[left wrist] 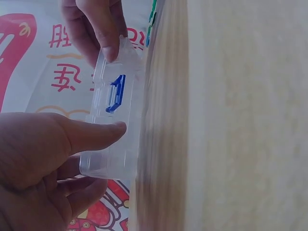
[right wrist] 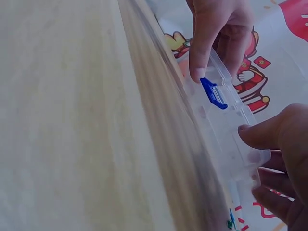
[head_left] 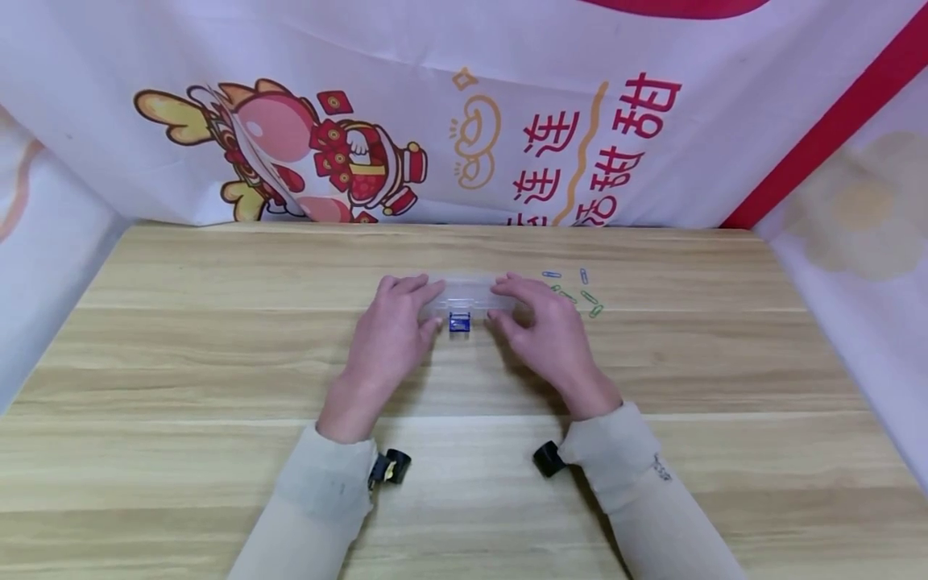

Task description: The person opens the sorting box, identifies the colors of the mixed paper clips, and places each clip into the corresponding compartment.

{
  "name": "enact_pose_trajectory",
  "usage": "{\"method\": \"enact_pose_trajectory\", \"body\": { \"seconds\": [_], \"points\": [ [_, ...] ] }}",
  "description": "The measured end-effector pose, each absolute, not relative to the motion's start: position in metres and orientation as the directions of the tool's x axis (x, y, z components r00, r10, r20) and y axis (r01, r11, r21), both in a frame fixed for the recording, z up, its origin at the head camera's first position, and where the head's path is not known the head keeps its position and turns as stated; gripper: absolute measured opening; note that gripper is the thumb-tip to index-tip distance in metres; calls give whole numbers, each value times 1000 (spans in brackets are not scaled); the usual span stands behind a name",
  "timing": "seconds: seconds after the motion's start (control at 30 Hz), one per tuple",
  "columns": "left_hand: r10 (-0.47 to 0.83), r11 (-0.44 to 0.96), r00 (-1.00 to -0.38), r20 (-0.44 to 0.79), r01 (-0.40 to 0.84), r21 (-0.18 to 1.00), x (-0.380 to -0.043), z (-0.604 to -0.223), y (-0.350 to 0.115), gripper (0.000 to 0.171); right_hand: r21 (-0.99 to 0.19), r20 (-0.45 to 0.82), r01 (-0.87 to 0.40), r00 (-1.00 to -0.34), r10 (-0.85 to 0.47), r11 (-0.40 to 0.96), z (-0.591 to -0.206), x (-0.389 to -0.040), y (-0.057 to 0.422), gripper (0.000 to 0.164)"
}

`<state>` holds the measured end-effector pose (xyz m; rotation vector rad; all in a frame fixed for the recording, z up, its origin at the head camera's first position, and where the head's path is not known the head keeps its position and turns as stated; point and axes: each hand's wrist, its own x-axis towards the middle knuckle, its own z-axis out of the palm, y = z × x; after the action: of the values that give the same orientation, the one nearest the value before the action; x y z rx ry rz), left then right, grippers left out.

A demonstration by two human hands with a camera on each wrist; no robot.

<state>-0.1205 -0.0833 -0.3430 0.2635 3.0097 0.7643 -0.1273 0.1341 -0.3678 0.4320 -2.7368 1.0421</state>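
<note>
A clear plastic storage box [head_left: 470, 288] sits on the wooden table in the head view, with a blue latch [head_left: 460, 322] at the middle of its near side. My left hand [head_left: 390, 326] grips its left end, and my right hand [head_left: 545, 329] holds the right end. Both thumbs press on the near wall in the wrist views, one on each side of the latch [left wrist: 116, 94]. The other fingers reach over the top and behind the box [right wrist: 219, 139], where they are partly hidden.
Several blue and green paper clips [head_left: 589, 297] lie scattered on the table [head_left: 217, 362] just right of my right hand. A white printed cloth [head_left: 406, 48] hangs along the table's back edge, and more cloth flanks both sides.
</note>
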Motion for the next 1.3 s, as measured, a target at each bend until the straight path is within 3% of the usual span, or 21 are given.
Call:
{"method": "enact_pose_trajectory", "body": {
  "seconds": [0.87, 1.3],
  "points": [
    [169, 857, -985, 20, 157, 491, -121, -343, -84, 56, -585, 162, -283, -959, -232, 760, -353, -126, 134, 32],
    [137, 759, -990, 6, 109, 642, -126, -348, -91, 60, -588, 173, -281, -960, -221, 759, -355, -126, 136, 26]
  ]
}}
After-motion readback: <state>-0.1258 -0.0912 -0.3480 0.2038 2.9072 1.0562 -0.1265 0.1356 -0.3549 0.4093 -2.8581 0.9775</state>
